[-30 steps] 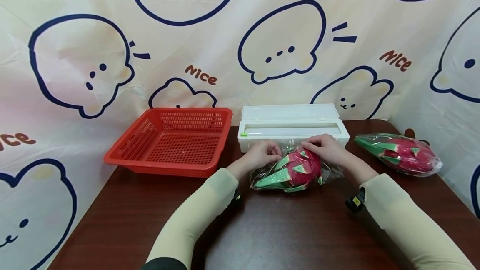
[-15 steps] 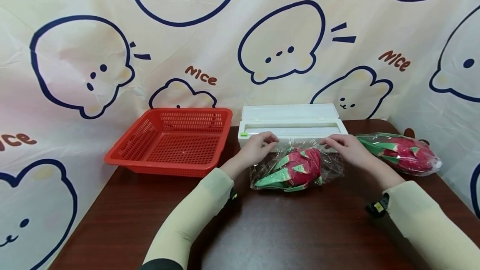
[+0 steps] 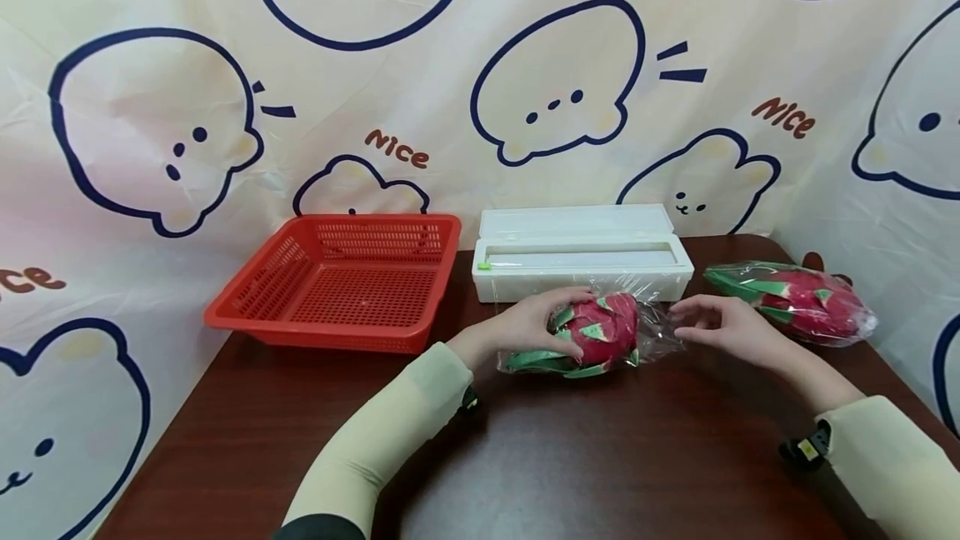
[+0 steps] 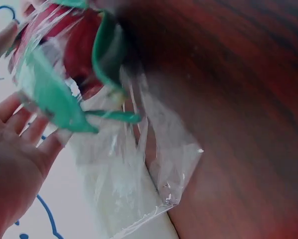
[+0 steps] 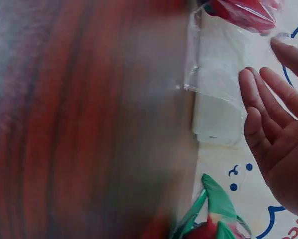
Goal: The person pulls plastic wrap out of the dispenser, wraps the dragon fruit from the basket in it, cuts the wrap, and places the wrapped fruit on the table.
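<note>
A red dragon fruit with green scales point(image 3: 606, 330) lies in loose clear plastic film point(image 3: 660, 332) on the table, in front of the white box. My left hand point(image 3: 536, 327) spans its left end, thumb on the near side and fingers over the far side. In the left wrist view, the fingertips of that hand point(image 4: 19, 159) lie along a green scale of the fruit point(image 4: 81, 50). My right hand point(image 3: 731, 327) hovers at the right edge of the film, fingers loosely bent with nothing between them. The right wrist view has this hand point(image 5: 283, 134) beside the film.
A white cling film box point(image 3: 581, 286) with its lid raised stands behind the fruit. To its left is a red plastic basket point(image 3: 322, 327). Another wrapped dragon fruit point(image 3: 813, 307) lies at the right, near the patterned backdrop point(image 3: 825, 190).
Both hands were over the film at the fruit's far side. The left has come down around the fruit's left end; the right has moved off to the right. The film now lies spread beside the fruit.
</note>
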The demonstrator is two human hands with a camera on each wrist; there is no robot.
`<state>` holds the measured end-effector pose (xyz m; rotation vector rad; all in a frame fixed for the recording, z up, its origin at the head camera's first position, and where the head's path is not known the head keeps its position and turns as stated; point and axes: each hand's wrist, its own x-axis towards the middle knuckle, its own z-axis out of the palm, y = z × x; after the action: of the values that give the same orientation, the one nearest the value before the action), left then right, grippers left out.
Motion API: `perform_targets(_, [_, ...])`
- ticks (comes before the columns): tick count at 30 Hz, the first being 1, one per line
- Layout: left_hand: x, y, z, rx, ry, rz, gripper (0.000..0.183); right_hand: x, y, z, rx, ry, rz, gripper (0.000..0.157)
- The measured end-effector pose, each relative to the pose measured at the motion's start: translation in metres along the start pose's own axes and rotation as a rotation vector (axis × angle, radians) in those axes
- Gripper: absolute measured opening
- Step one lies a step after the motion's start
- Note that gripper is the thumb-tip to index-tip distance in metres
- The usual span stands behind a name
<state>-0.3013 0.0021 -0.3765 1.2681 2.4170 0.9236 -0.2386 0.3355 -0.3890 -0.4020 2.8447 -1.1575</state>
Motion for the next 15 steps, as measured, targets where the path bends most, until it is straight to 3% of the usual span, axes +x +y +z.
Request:
perform_targets(4, [0.002,-0.004,0.005,0.043,-0.028,0.055,0.093,0.004,0.004,0.004,-0.012,-0.023,-0.038,0.023])
perform_targets(7, [0.002,-0.005,0.006,0.034,-0.025,0.059,0.093,0.007,0.001,0.005,-0.016,-0.001,-0.058,0.010])
perform_targets(15, [0.000,-0.003,0.006,0.046,-0.018,0.033,0.092,0.022,-0.022,0.009,0.087,0.058,-0.096,0.010])
